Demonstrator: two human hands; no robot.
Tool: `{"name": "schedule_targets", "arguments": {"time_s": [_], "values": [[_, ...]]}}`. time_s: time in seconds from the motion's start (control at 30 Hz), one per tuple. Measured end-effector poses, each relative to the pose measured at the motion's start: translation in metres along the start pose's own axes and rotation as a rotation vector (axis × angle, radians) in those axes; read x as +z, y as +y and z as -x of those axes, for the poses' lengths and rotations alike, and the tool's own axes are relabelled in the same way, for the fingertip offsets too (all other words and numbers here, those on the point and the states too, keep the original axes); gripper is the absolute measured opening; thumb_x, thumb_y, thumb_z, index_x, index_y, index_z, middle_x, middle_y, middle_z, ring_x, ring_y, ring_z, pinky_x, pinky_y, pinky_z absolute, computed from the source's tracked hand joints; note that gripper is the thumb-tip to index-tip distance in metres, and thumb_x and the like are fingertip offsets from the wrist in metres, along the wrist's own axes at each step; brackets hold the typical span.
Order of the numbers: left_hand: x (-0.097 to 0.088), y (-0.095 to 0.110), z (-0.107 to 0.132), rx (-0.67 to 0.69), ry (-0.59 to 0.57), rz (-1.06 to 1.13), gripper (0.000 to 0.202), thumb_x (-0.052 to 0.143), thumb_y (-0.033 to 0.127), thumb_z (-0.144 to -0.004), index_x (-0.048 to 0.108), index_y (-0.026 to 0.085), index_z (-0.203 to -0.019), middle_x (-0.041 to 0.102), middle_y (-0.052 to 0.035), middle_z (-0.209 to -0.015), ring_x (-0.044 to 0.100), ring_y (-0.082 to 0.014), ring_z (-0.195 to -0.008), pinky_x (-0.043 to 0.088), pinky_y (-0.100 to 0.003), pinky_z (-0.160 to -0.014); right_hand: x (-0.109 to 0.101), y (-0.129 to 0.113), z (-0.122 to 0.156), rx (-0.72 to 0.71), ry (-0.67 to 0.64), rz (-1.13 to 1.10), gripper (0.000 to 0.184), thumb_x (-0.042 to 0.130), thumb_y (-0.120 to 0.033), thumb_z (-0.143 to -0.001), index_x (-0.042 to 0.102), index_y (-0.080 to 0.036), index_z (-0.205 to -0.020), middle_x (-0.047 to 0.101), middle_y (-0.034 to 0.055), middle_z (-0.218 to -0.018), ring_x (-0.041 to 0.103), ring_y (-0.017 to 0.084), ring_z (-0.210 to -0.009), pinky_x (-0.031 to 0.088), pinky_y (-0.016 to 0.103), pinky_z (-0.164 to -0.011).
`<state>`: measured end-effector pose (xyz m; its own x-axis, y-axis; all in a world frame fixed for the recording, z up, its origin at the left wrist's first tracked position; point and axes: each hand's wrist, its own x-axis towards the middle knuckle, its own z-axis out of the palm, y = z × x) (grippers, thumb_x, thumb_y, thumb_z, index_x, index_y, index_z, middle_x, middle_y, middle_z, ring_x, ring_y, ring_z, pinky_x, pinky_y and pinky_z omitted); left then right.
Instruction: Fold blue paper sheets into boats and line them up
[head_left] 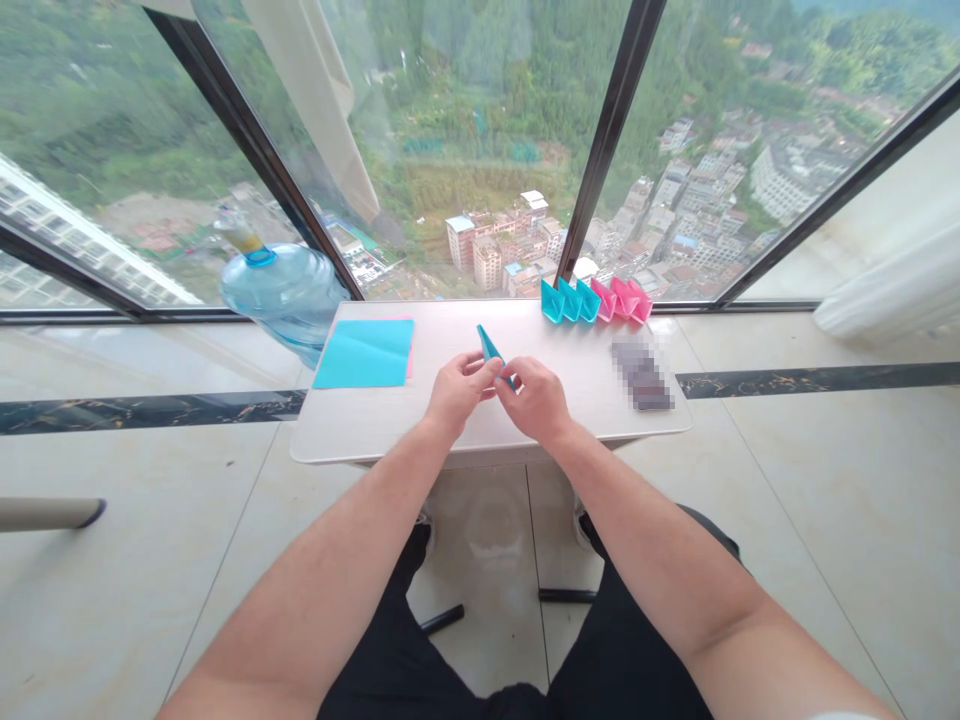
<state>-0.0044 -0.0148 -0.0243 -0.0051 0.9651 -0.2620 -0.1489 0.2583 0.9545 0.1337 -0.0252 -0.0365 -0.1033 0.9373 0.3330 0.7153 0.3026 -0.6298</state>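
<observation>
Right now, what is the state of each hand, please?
Left hand: closed, holding the folded turquoise paper with its fingertips.
Right hand: closed, holding the same paper near its lower end.

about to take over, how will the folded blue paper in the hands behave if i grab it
The folded blue paper is probably light, since the left hand and right hand only pinch it. It may be fairly stiff, as its free end juts out without drooping. It could crease under a hard squeeze, because it looks thin.
</observation>
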Motion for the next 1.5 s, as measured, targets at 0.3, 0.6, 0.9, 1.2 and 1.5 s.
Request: {"name": "schedule_targets", "arguments": {"time_s": [0.3, 0.6, 0.9, 1.2, 1.5], "values": [[0.001, 0.002, -0.001, 0.007, 0.025, -0.005, 0.039, 0.071, 0.024, -0.063, 0.067, 0.015, -0.101, 0.074, -0.0060, -0.095, 0.069, -0.0175, -0.078, 0.059, -0.034, -0.074, -0.007, -0.006, 0.000, -0.032, -0.102, 0.073, 0.028, 0.047, -0.024, -0.097, 0.074, -0.023, -0.105, 0.075, 0.0045, -0.102, 0.066, 0.017, -0.092, 0.047, 0.026, -0.086], [0.001, -0.002, -0.001, 0.082, 0.006, -0.119, 0.037, 0.062, 0.022, -0.057, 0.075, 0.015, -0.091, 0.071, -0.0025, -0.082, 0.061, -0.0154, -0.070, 0.054, -0.028, -0.066, -0.007, -0.006, -0.002, 0.043, -0.210, 0.205, 0.029, 0.048, -0.024, -0.093, 0.077, -0.026, -0.099, 0.075, 0.0044, -0.096, 0.067, 0.020, -0.088, 0.044, 0.028, -0.078], [-0.005, -0.012, -0.008, 0.134, 0.050, -0.161, 0.011, 0.057, 0.023, -0.060, 0.065, 0.017, -0.064, 0.056, 0.0035, -0.057, 0.048, -0.0113, -0.056, 0.043, -0.024, -0.055, -0.002, -0.002, -0.001, 0.148, 0.024, -0.059, 0.016, 0.054, -0.032, -0.090, 0.064, -0.024, -0.099, 0.074, 0.0002, -0.085, 0.069, 0.017, -0.073, 0.048, 0.027, -0.074], [-0.002, -0.009, -0.008, 0.128, 0.047, -0.024, 0.047, 0.062, 0.021, -0.058, 0.078, 0.018, -0.102, 0.072, -0.0004, -0.078, 0.060, -0.0151, -0.070, 0.050, -0.026, -0.065, -0.003, 0.009, -0.007, 0.046, 0.047, -0.273, 0.031, 0.049, -0.019, -0.087, 0.064, -0.024, -0.113, 0.071, 0.0045, -0.121, 0.070, 0.015, -0.083, 0.054, 0.027, -0.072], [-0.005, -0.010, -0.002, 0.282, -0.039, -0.383, 0.022, 0.056, 0.022, -0.067, 0.075, 0.018, -0.077, 0.066, 0.0022, -0.069, 0.058, -0.0160, -0.068, 0.047, -0.026, -0.066, -0.010, -0.001, -0.001, -0.150, 0.092, -0.159, 0.018, 0.053, -0.028, -0.095, 0.068, -0.024, -0.104, 0.069, 0.0057, -0.105, 0.065, 0.017, -0.090, 0.054, 0.032, -0.087]]}}
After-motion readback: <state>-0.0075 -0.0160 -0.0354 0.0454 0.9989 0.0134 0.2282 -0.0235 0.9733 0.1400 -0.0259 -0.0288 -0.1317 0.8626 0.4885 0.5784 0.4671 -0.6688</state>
